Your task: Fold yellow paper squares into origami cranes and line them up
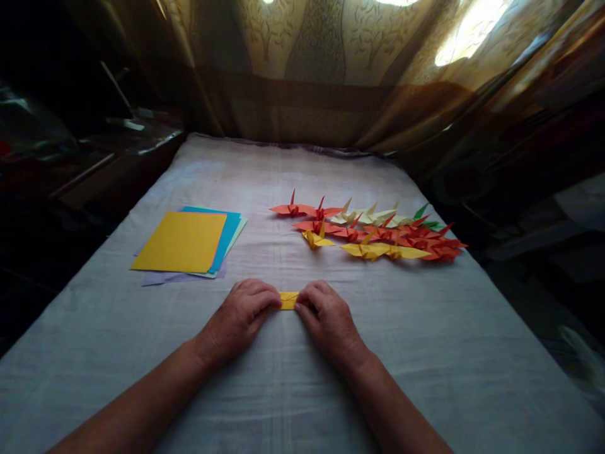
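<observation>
Left forearm [155, 394]: bare, slanting in from the bottom edge, behind the left fingers
Right forearm [382, 397]: bare, slanting in from the other side, behind the right fingers
Left hand [248, 309]: resting low over the cloth, thumb and fingers drawn together in a pinch on one end of the strip
Right hand [331, 318]: mirror of the left, thumb and fingertips closed on the opposite end, a short gap between the two hands
Yellow folded paper strip [288, 301]: spanning the gap between the two sets of fingers, narrow, crease lines showing on its upper face, its ends hidden by the fingertips
Origami paper stack [182, 243]: beyond the left fingers and off to their left, squares loosely fanned, yellow on top, with blue, pale green and lilac edges showing underneath
Yellow paper cranes [317, 239]: beyond the right fingers, the nearest row of the flock, one near, others further right
Orange-red paper cranes [352, 234]: past the yellow ones from the fingers, the most numerous, crowded at the right end
Cream paper cranes [375, 217]: farther from the fingers, among the orange-red
Green paper crane [423, 217]: far right of the fingers, partly hidden
Pale cloth [283, 397]: beneath the hands, lightly wrinkled
Patterned curtain [316, 94]: well beyond the fingers, tree motifs, light coming through
</observation>
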Tool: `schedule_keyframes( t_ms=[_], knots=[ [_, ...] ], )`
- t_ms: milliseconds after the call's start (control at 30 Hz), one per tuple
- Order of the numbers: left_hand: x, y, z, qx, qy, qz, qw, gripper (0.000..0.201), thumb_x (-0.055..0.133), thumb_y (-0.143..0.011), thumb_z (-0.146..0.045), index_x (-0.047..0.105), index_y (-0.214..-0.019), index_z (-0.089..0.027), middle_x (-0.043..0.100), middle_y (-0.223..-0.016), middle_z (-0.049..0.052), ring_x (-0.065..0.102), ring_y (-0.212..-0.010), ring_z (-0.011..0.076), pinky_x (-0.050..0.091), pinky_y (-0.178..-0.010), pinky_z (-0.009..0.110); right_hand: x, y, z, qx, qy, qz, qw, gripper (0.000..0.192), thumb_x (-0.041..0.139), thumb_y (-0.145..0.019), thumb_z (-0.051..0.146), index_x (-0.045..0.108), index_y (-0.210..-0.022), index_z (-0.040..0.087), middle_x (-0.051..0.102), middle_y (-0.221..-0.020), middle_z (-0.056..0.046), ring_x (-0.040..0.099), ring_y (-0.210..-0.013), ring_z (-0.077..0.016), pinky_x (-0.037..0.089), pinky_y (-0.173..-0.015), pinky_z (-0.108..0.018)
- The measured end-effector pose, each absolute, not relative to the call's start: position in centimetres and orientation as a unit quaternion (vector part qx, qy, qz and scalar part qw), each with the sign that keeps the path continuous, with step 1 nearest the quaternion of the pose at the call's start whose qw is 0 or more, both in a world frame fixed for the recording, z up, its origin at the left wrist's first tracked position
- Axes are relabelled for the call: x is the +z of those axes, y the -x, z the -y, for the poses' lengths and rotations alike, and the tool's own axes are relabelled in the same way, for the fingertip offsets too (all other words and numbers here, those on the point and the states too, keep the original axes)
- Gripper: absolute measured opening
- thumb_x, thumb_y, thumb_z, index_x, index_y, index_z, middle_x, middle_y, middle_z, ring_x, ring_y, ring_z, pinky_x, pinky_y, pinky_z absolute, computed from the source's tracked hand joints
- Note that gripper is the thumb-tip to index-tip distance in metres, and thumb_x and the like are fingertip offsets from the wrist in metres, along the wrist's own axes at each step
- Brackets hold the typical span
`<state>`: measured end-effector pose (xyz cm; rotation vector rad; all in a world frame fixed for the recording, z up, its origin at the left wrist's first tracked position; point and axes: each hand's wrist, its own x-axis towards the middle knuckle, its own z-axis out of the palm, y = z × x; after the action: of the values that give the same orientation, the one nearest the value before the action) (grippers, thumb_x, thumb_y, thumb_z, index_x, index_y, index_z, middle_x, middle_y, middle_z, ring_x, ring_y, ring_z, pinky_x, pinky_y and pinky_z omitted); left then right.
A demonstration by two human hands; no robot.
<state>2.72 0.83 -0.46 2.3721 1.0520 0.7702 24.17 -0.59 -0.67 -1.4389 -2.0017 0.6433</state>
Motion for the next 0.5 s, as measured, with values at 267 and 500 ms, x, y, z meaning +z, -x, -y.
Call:
schedule_keyframes(
  t_ms=[267, 500],
  knots=[
    [0.0, -2.73, -0.53, 0.241, -0.892, -0.36, 0.13, 0.016, 0.054, -0.096, -0.025, 0.069, -0.102, -0.022, 0.072, -0.101, 0.006, 0.063, -0.097, 0.0206, 0.047, -0.091, 0.038, -1.25, -24.1, 0.95, 0.164, 0.506, 0.786, 0.316, 0.013, 0.06, -0.086, 0.014, 0.067, -0.094, 0.022, 0.064, -0.095, -0.004, 0.06, -0.088, -0.0176, 0.047, -0.079, -0.028],
    [-0.2, -2.88, -0.97, 0.252, -0.894, -0.358, 0.094, 0.017, 0.054, -0.097, -0.027, 0.07, -0.097, -0.02, 0.073, -0.094, 0.006, 0.065, -0.089, 0.0209, 0.049, -0.085, 0.037, -1.01, -23.72, 0.9, 0.079, 0.501, 0.821, 0.264, 0.012, 0.062, -0.09, 0.024, 0.072, -0.097, 0.026, 0.064, -0.102, -0.006, 0.059, -0.088, -0.0176, 0.046, -0.08, -0.029]
  ],
)
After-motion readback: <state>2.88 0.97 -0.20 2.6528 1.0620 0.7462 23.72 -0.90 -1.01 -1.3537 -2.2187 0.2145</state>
